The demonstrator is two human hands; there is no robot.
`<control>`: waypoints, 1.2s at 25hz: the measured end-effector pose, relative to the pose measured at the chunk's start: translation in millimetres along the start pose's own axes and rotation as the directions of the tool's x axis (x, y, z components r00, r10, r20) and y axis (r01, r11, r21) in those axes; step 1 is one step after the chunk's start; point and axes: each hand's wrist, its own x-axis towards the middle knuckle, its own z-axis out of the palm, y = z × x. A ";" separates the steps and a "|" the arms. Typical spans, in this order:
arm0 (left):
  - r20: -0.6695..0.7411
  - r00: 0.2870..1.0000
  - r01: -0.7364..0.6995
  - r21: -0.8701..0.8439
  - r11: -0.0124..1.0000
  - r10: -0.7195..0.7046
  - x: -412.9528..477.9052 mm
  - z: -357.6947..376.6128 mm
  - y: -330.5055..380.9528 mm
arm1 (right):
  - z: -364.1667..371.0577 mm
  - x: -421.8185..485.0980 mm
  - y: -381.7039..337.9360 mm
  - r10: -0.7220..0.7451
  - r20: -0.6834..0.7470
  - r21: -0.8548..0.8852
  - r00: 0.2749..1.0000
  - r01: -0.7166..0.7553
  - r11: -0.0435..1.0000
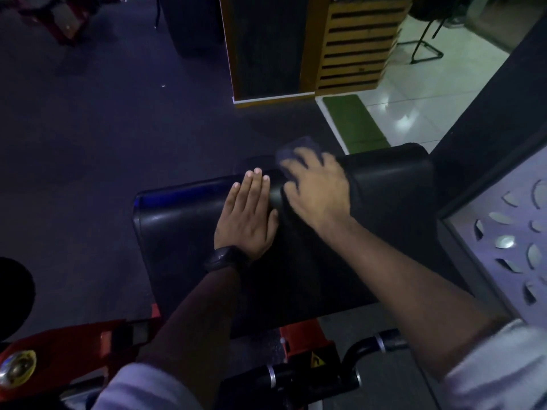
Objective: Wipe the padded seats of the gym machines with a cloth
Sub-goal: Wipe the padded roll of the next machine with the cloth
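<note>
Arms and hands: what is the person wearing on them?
No gloves on the left hand or right hand. A dark watch sits on the left wrist. Both arms have pale sleeves, left sleeve and right sleeve, ending near the elbows.

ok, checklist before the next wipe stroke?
1. Contact: the right hand presses the cloth with spread fingers at the far edge of the pad. ok
2. Brace: the left hand lies flat on the pad, fingers straight. ok
3. Leftward path: the left hand sits right beside the right hand and would likely block it. not ok
4. Whether the cloth is flat or bunched: blurred. cannot tell
5. Which parts are already wiped: too dim. cannot tell
</note>
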 end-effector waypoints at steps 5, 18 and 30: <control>0.003 1.000 -0.009 0.025 1.000 0.009 0.4 -0.2 0.7 | -16.3 28.7 52.2 0.339 0.118 0.047 0.933 -0.347 0.937; 0.034 0.993 -0.117 0.061 0.991 0.115 0.6 0.2 -1.0 | -18.4 19.3 87.7 -0.037 0.143 0.051 0.989 0.030 0.998; 0.032 0.993 -0.115 0.050 0.992 0.113 -0.7 2.3 -1.1 | -16.7 36.8 132.4 0.416 0.122 0.033 0.901 -0.423 0.906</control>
